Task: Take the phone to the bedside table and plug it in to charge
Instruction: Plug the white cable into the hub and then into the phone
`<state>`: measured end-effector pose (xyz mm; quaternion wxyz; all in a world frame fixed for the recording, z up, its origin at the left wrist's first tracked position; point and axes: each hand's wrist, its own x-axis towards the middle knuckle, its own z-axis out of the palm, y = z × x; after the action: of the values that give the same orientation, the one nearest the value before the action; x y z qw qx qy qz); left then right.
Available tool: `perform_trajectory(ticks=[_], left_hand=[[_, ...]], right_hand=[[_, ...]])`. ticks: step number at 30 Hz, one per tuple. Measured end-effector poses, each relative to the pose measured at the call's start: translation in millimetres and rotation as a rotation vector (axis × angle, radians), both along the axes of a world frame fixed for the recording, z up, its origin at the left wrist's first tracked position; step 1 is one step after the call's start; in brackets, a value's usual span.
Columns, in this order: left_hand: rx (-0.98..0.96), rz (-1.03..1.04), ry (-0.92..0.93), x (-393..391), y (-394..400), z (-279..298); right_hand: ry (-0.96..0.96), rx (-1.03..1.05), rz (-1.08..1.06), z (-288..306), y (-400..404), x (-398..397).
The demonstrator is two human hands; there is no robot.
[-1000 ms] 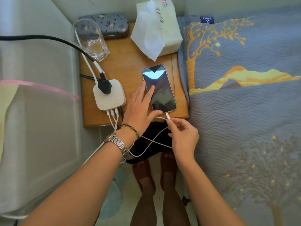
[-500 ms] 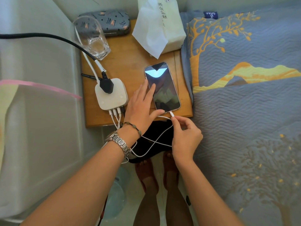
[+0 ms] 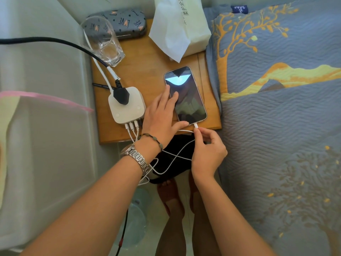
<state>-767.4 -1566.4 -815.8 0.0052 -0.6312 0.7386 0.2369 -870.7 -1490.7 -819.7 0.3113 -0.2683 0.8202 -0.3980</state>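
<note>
The phone lies face up, screen dark, on the wooden bedside table near its right front corner. My left hand rests flat on the phone's left edge, fingers spread, thumb along its bottom end. My right hand pinches the white charging cable just behind its plug, which touches the phone's bottom port. The cable loops down over the table's front edge and back to the white power cube.
A drinking glass, a grey patterned case and a tissue pack stand at the table's back. A black cord runs to the cube. The bed borders the table's right side. A black bag sits below.
My right hand has carried the cable plug up from below the table's edge to the phone's bottom port. My left hand stays on the phone.
</note>
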Motion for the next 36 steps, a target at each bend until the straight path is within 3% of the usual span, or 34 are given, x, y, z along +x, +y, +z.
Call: perform_trajectory(ticks=[36], left_hand=[[-0.04, -0.051, 0.029, 7.1, 0.0, -1.8]], right_hand=[[0.081, -0.001, 0.141, 1.9, -6.4, -9.2]])
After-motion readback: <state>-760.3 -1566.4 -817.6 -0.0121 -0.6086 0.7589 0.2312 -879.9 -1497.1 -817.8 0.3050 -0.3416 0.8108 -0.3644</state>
